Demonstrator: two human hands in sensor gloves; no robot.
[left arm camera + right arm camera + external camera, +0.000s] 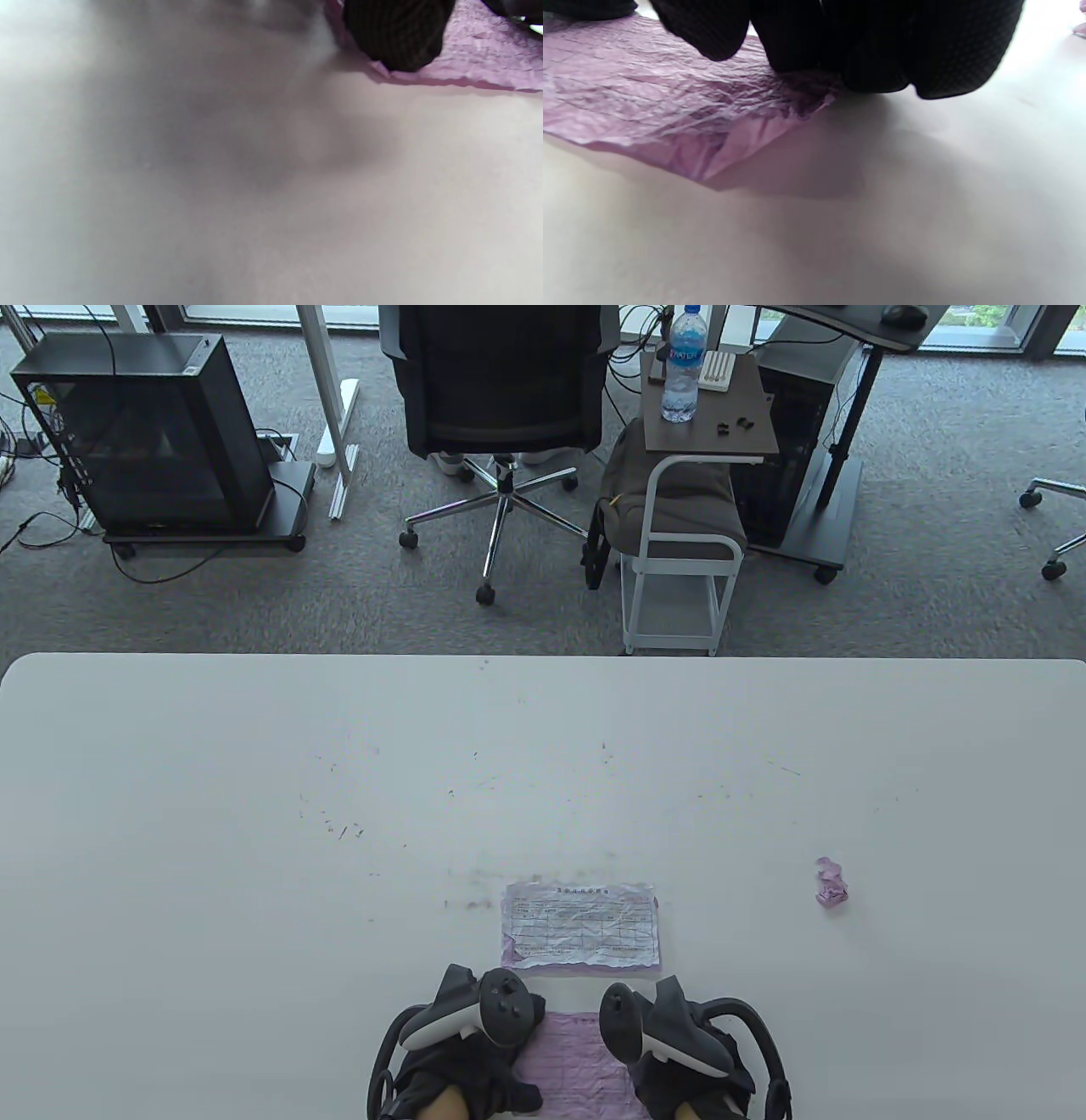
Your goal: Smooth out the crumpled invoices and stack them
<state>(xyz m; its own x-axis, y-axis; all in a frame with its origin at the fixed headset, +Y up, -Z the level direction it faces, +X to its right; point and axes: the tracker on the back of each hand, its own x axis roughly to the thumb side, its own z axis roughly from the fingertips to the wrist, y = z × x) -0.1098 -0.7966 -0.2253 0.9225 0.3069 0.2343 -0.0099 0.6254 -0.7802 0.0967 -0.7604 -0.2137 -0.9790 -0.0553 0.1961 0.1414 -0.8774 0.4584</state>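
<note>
A wrinkled pink invoice (573, 1065) lies at the table's near edge between my two hands. My left hand (475, 1044) rests on its left side; in the left wrist view a gloved fingertip (398, 36) presses the pink sheet (479, 55). My right hand (679, 1039) rests on its right side; in the right wrist view its fingertips (874, 51) press the sheet's right edge (657, 97), whose near corner lifts slightly. A flattened white invoice on a pink one (581, 925) lies just beyond. A crumpled pink ball (831, 884) sits to the right.
The white table (254, 814) carries small scuff marks. Beyond its far edge stand an office chair (501, 407), a side cart with a water bottle (683, 364) and a computer case (144, 432), all on the floor.
</note>
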